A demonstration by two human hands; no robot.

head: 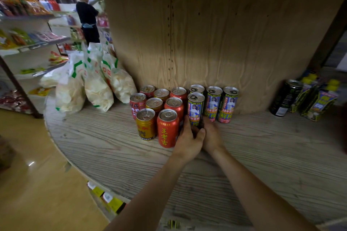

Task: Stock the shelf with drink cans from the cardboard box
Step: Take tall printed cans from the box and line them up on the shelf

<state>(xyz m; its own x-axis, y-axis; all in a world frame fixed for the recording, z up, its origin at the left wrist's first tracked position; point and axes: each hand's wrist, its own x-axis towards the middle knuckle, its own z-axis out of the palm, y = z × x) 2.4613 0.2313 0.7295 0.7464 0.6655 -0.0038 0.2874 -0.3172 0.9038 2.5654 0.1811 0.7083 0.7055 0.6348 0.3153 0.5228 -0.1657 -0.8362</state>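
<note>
On the wooden shelf (105,148) stand several drink cans in rows. A red can (167,128) and a gold can (146,124) are at the front left, with more red and gold cans behind them. To their right stand tall blue-and-yellow cans; the front one (195,108) is upright, and both my hands wrap its lower part. My left hand (188,139) grips it from the left, beside the red can. My right hand (212,135) holds it from the right. The cardboard box is not in view.
White snack bags (97,88) lean at the shelf's left end. A black can (285,97) and yellow-capped cartons (319,97) stand at the right. The wooden back panel (225,43) rises behind the cans. A person (88,18) stands at far shelves on the left.
</note>
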